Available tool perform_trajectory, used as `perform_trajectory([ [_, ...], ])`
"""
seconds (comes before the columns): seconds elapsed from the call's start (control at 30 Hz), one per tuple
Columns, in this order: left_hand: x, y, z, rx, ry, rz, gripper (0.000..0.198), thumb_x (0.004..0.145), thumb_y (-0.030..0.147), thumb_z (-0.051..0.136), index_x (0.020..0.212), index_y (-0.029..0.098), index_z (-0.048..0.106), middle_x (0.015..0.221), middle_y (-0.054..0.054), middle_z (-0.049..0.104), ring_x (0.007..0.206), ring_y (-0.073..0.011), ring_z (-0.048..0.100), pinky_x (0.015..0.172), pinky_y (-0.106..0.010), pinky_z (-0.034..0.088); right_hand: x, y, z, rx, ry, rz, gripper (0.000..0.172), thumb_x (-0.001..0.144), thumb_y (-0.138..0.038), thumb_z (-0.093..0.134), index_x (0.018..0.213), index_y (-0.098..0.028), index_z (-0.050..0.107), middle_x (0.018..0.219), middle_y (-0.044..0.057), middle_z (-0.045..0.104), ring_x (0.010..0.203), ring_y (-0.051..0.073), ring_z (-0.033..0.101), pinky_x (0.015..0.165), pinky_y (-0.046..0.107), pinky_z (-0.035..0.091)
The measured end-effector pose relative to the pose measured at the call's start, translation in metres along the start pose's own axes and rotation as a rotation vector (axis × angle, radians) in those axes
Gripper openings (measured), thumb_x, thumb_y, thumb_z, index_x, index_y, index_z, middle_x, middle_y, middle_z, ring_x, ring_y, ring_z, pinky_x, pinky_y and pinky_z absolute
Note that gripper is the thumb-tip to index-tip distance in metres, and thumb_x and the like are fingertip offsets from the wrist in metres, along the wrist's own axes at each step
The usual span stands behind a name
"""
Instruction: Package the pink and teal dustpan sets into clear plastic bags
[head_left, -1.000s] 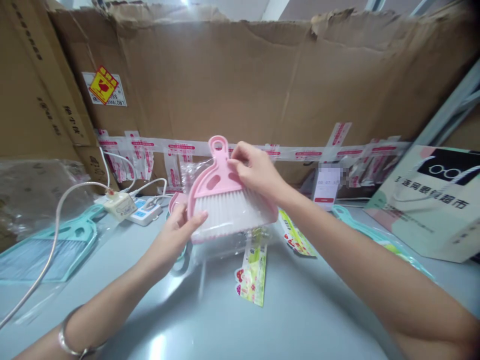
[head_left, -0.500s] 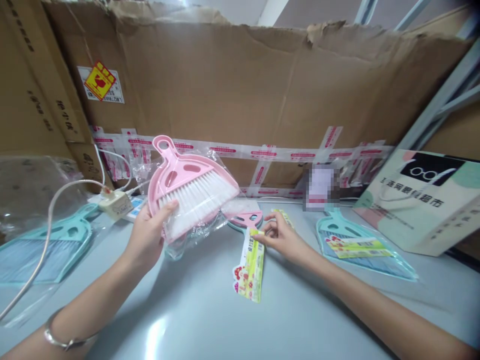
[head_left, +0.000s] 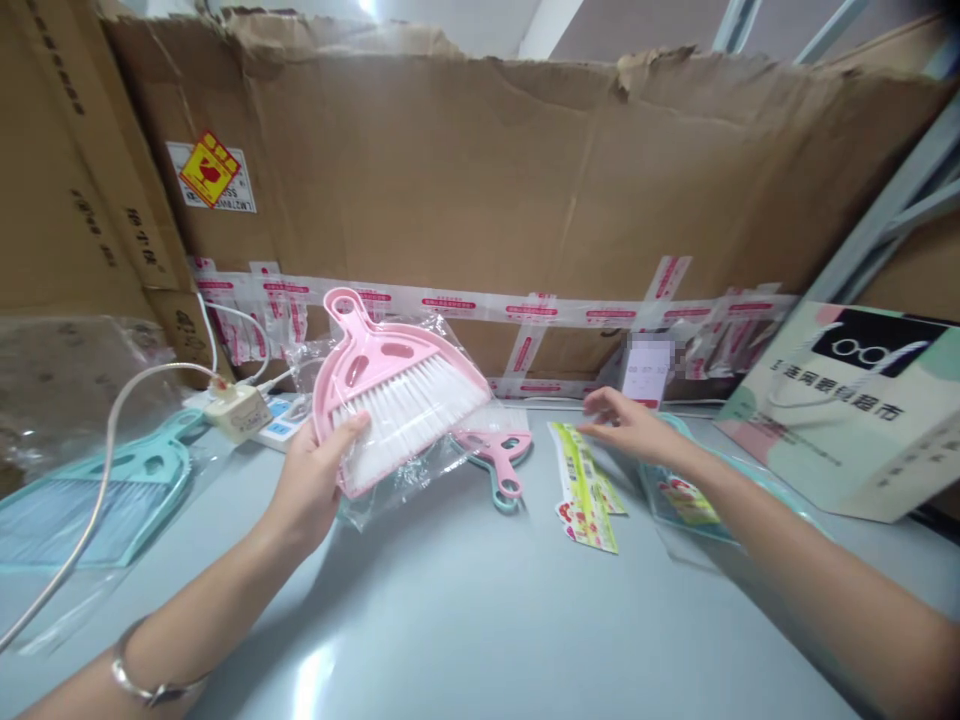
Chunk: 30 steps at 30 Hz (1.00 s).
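Observation:
My left hand [head_left: 311, 490] is closed on the edge of a pink dustpan [head_left: 349, 345] in a clear plastic bag. A pink brush with white bristles [head_left: 420, 400] nests in the dustpan, which tilts above the table. My right hand [head_left: 626, 430] has its fingers apart, just over the upper end of a yellow-green cardboard label [head_left: 577, 480]. That label lies on the table, partly over a second label [head_left: 609, 493]. Behind the held set, more pink and mint dustpan-and-brush pieces [head_left: 510, 465] show, their handles towards me.
A mint dustpan set [head_left: 142, 480] lies left behind a white cable [head_left: 112, 430]. Another mint set [head_left: 675, 490] with a label lies under my right forearm. A phone [head_left: 646, 370], a paper bag [head_left: 847, 400], a charger [head_left: 238, 412] and a large carton [head_left: 450, 170] stand behind.
My right hand has carried the label to the right, laid it beside the second one and let go. The handles it covered now show. My left hand still holds the pink dustpan.

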<state>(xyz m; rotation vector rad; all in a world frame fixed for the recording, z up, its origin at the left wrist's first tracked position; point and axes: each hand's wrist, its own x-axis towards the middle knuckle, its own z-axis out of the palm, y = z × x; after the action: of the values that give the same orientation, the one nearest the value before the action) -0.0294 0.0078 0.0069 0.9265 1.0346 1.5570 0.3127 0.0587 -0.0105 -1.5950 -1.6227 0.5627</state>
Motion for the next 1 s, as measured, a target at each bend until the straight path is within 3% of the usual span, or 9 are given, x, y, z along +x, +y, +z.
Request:
perform_trajectory([
  [0.07,-0.001,-0.003,0.002,-0.009,0.017,-0.009,0.047,0.058,0.028,0.076,0.100,0.012,0.061,0.089,-0.009,0.071,0.079,-0.0240,0.067,0.056,-0.024,0.054,-0.013,-0.020,0.024,0.028,0.172,-0.126,0.028,0.066,-0.046,0.065,0.075,-0.021,0.055,0.079,0.003,0.062,0.070,0.017,0.055,0.067,0.033,0.044],
  [0.1,-0.001,-0.005,0.003,-0.014,0.024,-0.012,0.047,0.059,0.028,0.076,0.101,0.013,0.061,0.092,-0.008,0.070,0.081,-0.0236,0.067,0.057,-0.024,0.054,-0.023,-0.034,0.037,0.116,0.184,-0.193,0.026,0.073,-0.046,0.059,0.073,-0.021,0.055,0.074,0.002,0.061,0.070,0.016,0.055,0.068,0.032,0.044],
  [0.17,-0.001,-0.009,0.004,-0.034,0.025,-0.002,0.048,0.063,0.030,0.074,0.106,0.014,0.059,0.097,-0.008,0.069,0.086,-0.0229,0.066,0.063,-0.025,0.055,-0.048,-0.060,0.063,0.333,-0.010,-0.247,0.024,0.077,-0.044,0.058,0.072,-0.020,0.059,0.072,0.001,0.062,0.071,0.015,0.057,0.069,0.031,0.045],
  [0.27,-0.004,-0.016,0.005,-0.074,-0.023,0.062,0.053,0.068,0.034,0.071,0.116,0.016,0.055,0.105,-0.008,0.067,0.093,-0.0231,0.064,0.075,-0.029,0.054,-0.076,-0.086,0.095,0.676,-0.294,-0.100,0.024,0.073,-0.043,0.064,0.084,-0.021,0.065,0.083,0.003,0.068,0.078,0.015,0.062,0.076,0.032,0.048],
  [0.4,-0.011,-0.030,0.003,-0.053,-0.089,0.119,0.059,0.071,0.038,0.068,0.123,0.018,0.050,0.112,-0.009,0.064,0.103,-0.0247,0.060,0.085,-0.033,0.051,-0.084,-0.090,0.117,0.997,-0.371,0.141,0.038,0.067,-0.038,0.072,0.098,-0.020,0.062,0.092,0.004,0.069,0.087,0.014,0.064,0.086,0.031,0.046],
  [0.6,-0.015,-0.041,-0.005,0.122,-0.351,-0.011,0.057,0.071,0.041,0.068,0.121,0.019,0.052,0.115,-0.010,0.063,0.108,-0.0257,0.058,0.087,-0.032,0.049,-0.086,-0.079,0.117,1.225,-0.270,0.229,0.041,0.064,-0.033,0.076,0.100,-0.022,0.058,0.095,0.001,0.069,0.082,0.014,0.065,0.075,0.029,0.051],
  [0.8,0.001,-0.010,-0.005,0.126,-0.239,0.042,0.052,0.071,0.045,0.065,0.116,0.020,0.057,0.108,-0.007,0.066,0.092,-0.0211,0.063,0.069,-0.025,0.052,-0.091,-0.075,0.104,1.123,-0.297,0.247,0.042,0.064,-0.037,0.076,0.097,-0.021,0.057,0.087,0.002,0.071,0.073,0.015,0.066,0.063,0.026,0.052],
  [0.93,0.012,-0.002,-0.012,0.197,-0.247,0.007,0.034,0.068,0.038,0.070,0.092,0.014,0.068,0.085,-0.007,0.070,0.071,-0.0169,0.064,0.059,-0.023,0.050,-0.092,-0.074,0.098,1.069,-0.330,0.256,0.044,0.065,-0.039,0.075,0.100,-0.022,0.054,0.088,0.002,0.071,0.072,0.015,0.067,0.061,0.024,0.051],
  [1.0,0.015,-0.004,-0.015,0.170,-0.189,0.013,0.031,0.064,0.038,0.072,0.082,0.013,0.069,0.073,-0.005,0.070,0.064,-0.0164,0.063,0.059,-0.025,0.051,-0.092,-0.074,0.096,1.046,-0.358,0.246,0.044,0.066,-0.039,0.073,0.102,-0.022,0.053,0.089,0.003,0.071,0.073,0.015,0.067,0.062,0.024,0.051],
])
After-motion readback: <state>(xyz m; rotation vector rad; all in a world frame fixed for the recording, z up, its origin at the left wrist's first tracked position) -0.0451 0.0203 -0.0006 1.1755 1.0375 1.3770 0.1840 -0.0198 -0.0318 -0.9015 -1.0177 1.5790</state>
